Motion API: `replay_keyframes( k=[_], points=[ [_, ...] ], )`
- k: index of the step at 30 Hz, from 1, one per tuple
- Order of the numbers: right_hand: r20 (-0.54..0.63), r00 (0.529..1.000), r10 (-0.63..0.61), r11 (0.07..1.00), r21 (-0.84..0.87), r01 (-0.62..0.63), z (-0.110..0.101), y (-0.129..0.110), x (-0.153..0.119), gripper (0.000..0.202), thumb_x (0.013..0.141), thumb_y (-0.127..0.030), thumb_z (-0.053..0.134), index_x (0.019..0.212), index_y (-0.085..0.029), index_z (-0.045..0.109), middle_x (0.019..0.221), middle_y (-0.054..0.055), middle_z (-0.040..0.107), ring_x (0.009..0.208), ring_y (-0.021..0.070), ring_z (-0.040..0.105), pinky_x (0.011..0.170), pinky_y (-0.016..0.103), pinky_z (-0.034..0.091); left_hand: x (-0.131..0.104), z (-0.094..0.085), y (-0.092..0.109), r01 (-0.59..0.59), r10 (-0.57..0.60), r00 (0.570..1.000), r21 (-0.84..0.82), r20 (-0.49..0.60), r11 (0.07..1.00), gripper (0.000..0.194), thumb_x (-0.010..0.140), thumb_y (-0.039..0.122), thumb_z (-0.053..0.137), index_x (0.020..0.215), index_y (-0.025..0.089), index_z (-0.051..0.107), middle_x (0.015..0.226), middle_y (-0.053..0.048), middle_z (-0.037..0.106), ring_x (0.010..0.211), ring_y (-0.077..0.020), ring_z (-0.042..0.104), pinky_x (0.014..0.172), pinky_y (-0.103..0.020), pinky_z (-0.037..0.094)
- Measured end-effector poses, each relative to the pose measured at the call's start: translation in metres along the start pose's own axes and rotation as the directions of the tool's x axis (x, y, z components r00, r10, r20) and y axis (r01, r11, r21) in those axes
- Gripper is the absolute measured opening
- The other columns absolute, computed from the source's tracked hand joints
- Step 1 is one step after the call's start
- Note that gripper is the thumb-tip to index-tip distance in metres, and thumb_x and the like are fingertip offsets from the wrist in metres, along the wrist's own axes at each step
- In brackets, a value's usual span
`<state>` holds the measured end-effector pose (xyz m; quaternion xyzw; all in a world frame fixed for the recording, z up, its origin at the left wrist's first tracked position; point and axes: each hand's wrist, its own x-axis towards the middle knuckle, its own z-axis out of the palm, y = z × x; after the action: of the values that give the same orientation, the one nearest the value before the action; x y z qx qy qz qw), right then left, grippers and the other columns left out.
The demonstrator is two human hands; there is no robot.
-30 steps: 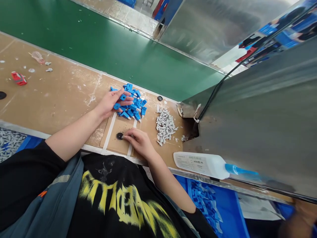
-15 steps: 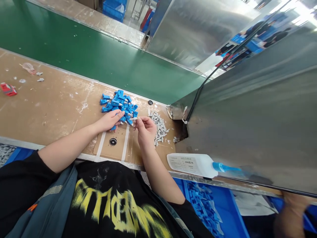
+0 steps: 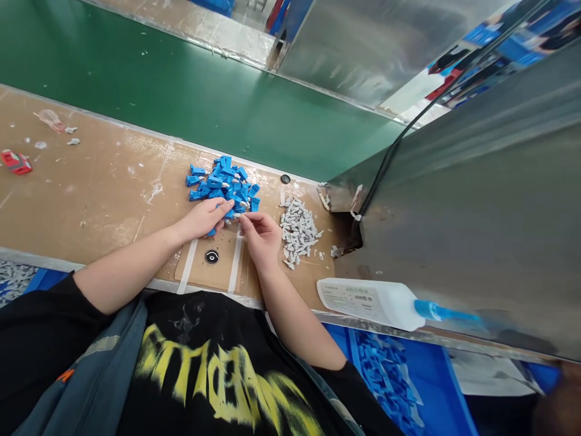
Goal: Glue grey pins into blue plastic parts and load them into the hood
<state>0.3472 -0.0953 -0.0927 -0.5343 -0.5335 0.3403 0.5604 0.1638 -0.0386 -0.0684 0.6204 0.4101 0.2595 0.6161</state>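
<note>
A heap of small blue plastic pieces (image 3: 222, 180), several with pale tips, lies on the cardboard-covered bench. At its near edge, my left hand (image 3: 203, 219) is closed around a blue plastic piece (image 3: 228, 214), partly hidden by the fingers. My right hand (image 3: 264, 240) pinches a small grey-white plastic piece (image 3: 236, 216) between thumb and forefinger. Its end meets the blue piece; whether it is inserted cannot be made out. To the right of my right hand sits a pile of loose grey-white pieces (image 3: 299, 230).
A white bottle with a blue nozzle (image 3: 370, 303) lies by the bench's front edge, beside a metal housing (image 3: 463, 224). Beyond the bench runs a green belt (image 3: 181, 91). Below right is a blue bin (image 3: 438, 381) of blue pieces. A red object (image 3: 16, 162) lies far left.
My right hand has moved left, bringing the grey-white piece up to the blue piece in my left hand. The view has shifted slightly.
</note>
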Motion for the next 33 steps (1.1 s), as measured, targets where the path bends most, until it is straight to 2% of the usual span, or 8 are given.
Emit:
replay_keyframes(
  k=[4,6,8,12,16,22,27,33],
  points=[
    [0.101,0.979,-0.176,0.943,-0.267,0.198,-0.005,0.003,0.0,0.023,0.1,-0.044,0.069,0.1,-0.023,0.077,0.096,0.005,0.08,0.082,0.0193,0.073,0.08,0.035,0.058,-0.005,-0.003,0.009,-0.082,0.115,0.989,0.311,-0.091,0.947,0.055,0.107,0.061,0.042,0.072,0.02,0.054,0.053,0.0,0.058,0.051,-0.0148,0.058,0.058,-0.027,0.043],
    [0.191,0.952,-0.238,0.892,-0.345,0.292,-0.007,0.006,0.001,0.022,0.103,-0.042,0.065,0.104,-0.024,0.078,0.102,0.007,0.081,0.091,0.0218,0.075,0.087,0.037,0.058,-0.007,-0.005,0.013,-0.103,0.172,0.978,0.446,-0.119,0.889,0.054,0.108,0.055,0.041,0.068,0.02,0.052,0.052,0.0,0.057,0.054,-0.0158,0.057,0.063,-0.029,0.041],
    [0.272,0.929,-0.25,0.86,-0.378,0.342,-0.008,0.009,0.001,0.026,0.105,-0.042,0.059,0.107,-0.024,0.077,0.106,0.009,0.081,0.097,0.0238,0.075,0.091,0.038,0.058,-0.007,-0.007,0.016,-0.085,0.168,0.979,0.512,-0.118,0.855,0.053,0.109,0.051,0.04,0.067,0.021,0.05,0.051,0.0,0.056,0.055,-0.0168,0.055,0.062,-0.031,0.038],
    [0.351,0.907,-0.234,0.822,-0.426,0.377,-0.005,0.013,0.0,0.034,0.109,-0.046,0.049,0.11,-0.023,0.075,0.104,0.012,0.079,0.096,0.0258,0.072,0.089,0.039,0.056,-0.006,-0.008,0.019,-0.054,0.136,0.985,0.559,-0.107,0.828,0.051,0.108,0.048,0.039,0.065,0.022,0.045,0.051,-0.001,0.052,0.054,-0.0177,0.052,0.059,-0.032,0.036],
    [0.389,0.887,-0.25,0.758,-0.491,0.429,-0.002,0.01,-0.003,0.037,0.112,-0.04,0.041,0.107,-0.022,0.073,0.096,0.012,0.075,0.089,0.0241,0.067,0.081,0.035,0.051,-0.003,-0.007,0.02,-0.056,0.115,0.991,0.568,-0.068,0.821,0.053,0.108,0.05,0.039,0.063,0.022,0.045,0.051,0.0,0.049,0.054,-0.0173,0.05,0.06,-0.032,0.036],
    [0.377,0.879,-0.291,0.738,-0.497,0.457,0.002,0.008,-0.005,0.03,0.112,-0.033,0.044,0.097,-0.021,0.067,0.085,0.007,0.068,0.079,0.0205,0.062,0.072,0.032,0.041,-0.003,-0.002,0.021,-0.034,0.114,0.989,0.596,-0.097,0.802,0.052,0.108,0.05,0.038,0.065,0.021,0.045,0.053,0.0,0.049,0.055,-0.0169,0.048,0.06,-0.032,0.033],
    [0.401,0.866,-0.3,0.735,-0.481,0.477,0.0,0.015,-0.002,0.031,0.112,-0.031,0.041,0.097,-0.022,0.067,0.086,0.007,0.067,0.079,0.0208,0.06,0.072,0.032,0.042,-0.003,0.001,0.019,-0.045,0.162,0.98,0.656,-0.119,0.754,0.049,0.107,0.047,0.038,0.066,0.022,0.043,0.055,-0.001,0.05,0.057,-0.0172,0.048,0.064,-0.033,0.033],
    [0.397,0.85,-0.347,0.679,-0.518,0.52,0.007,0.019,0.003,0.036,0.113,-0.032,0.038,0.1,-0.022,0.071,0.089,0.008,0.07,0.082,0.0202,0.062,0.074,0.031,0.044,-0.003,-0.002,0.02,-0.05,0.149,0.983,0.617,-0.11,0.785,0.05,0.107,0.051,0.037,0.067,0.022,0.044,0.057,-0.001,0.052,0.061,-0.0187,0.05,0.065,-0.032,0.034]
  ],
)
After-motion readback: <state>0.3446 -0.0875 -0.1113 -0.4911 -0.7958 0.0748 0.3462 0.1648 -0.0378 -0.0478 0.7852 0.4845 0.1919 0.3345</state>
